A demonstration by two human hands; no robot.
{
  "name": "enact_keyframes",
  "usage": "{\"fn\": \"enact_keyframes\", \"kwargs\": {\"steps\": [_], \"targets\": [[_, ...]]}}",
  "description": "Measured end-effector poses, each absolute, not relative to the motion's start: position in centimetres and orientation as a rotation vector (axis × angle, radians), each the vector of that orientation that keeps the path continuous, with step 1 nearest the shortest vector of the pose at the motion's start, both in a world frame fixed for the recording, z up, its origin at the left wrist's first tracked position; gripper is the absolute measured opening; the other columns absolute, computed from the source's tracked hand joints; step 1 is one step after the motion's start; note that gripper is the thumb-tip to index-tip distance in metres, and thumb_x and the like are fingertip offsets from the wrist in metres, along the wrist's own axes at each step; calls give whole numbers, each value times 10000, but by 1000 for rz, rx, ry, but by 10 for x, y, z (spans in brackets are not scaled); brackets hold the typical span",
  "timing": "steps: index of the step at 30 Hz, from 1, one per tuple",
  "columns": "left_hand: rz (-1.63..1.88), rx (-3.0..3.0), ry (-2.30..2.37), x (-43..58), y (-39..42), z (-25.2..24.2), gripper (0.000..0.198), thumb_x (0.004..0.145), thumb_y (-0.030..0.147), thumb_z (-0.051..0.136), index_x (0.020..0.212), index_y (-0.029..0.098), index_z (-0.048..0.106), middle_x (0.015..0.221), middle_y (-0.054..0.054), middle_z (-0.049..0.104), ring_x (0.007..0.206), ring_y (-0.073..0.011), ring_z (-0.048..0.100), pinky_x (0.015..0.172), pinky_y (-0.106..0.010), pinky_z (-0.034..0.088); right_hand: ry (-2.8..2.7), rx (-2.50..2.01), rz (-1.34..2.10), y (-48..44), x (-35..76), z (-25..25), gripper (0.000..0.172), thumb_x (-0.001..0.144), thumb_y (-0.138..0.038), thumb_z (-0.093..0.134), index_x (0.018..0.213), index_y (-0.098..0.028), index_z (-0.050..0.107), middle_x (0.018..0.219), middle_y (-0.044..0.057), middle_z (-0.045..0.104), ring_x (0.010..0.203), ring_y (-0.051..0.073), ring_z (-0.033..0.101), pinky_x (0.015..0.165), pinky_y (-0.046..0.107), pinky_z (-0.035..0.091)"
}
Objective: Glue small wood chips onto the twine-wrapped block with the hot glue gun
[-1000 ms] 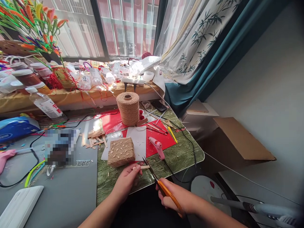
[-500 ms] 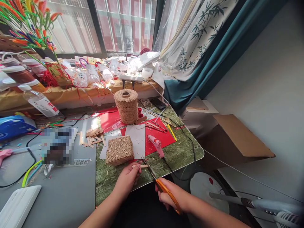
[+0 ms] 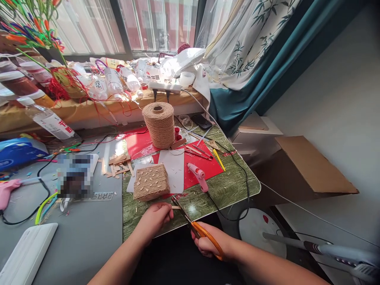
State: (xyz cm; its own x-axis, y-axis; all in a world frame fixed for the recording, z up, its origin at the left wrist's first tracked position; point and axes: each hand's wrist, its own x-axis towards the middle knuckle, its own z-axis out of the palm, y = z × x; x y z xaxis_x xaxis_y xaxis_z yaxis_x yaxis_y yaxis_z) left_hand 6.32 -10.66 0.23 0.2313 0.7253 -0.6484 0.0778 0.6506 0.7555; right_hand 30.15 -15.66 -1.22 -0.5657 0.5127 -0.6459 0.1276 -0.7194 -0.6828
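Pinched in my left hand (image 3: 158,217) is a thin wooden stick (image 3: 175,207), just in front of a twine-wrapped box (image 3: 151,192). Small pale chips dot the top of that box. My right hand (image 3: 209,239) is closed around the orange handles of a pair of scissors (image 3: 204,234). The scissor blades reach up and left and lie at the stick, close to my left fingertips. Behind the box stands a large spool of twine (image 3: 159,126). A pink glue gun (image 3: 198,177) lies on red paper (image 3: 209,173) to the right of the box.
Loose wooden sticks (image 3: 120,164) lie left of the spool. A black cord (image 3: 228,218) loops over the table's right edge. Bottles and a power strip (image 3: 165,87) line the sill. At the left are a white keyboard (image 3: 26,255) and another pink glue gun (image 3: 9,192).
The scissor blades have moved left along the stick, closer to my left fingers. The view has shifted slightly, and both hands keep their hold.
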Motion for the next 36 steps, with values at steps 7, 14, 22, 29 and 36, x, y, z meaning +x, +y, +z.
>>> {"fn": "enact_keyframes", "kwargs": {"steps": [7,14,22,29,36], "targets": [[519,715,1258,64,-106,-3,334,857,493,579,666,219,575,496,78,305,428,-91,179,437,-258,107,-1099,-1326,2323,-161,303,-27,340,590,-168,541,923,-221,492,610,-101,463,429,69,349,430,216,208],[530,708,1250,61,-107,-8,337,877,487,559,676,217,573,511,74,322,404,-84,182,432,-261,101,-1093,-1366,2303,-162,297,-27,307,605,-184,570,896,-230,480,571,-118,421,402,63,304,415,216,191],[508,726,1264,61,-108,-6,331,861,488,561,673,215,558,515,79,301,432,-86,167,444,-255,102,-915,-1278,2378,-162,298,-29,350,555,-176,529,898,-223,480,577,-128,435,397,44,292,400,208,180],[568,805,1197,56,-114,-5,350,905,479,502,698,201,548,551,69,301,497,-104,215,484,-252,142,-878,-1191,2380,-165,305,-34,379,609,-149,670,929,-215,478,631,-108,487,449,41,317,421,195,204],[680,859,1162,53,-121,-9,403,950,534,554,821,163,643,578,63,363,521,-101,265,507,-254,171,-814,-858,2455,-165,317,-39,673,646,-511,953,1002,-225,458,759,-90,492,495,23,363,479,187,305]]}}
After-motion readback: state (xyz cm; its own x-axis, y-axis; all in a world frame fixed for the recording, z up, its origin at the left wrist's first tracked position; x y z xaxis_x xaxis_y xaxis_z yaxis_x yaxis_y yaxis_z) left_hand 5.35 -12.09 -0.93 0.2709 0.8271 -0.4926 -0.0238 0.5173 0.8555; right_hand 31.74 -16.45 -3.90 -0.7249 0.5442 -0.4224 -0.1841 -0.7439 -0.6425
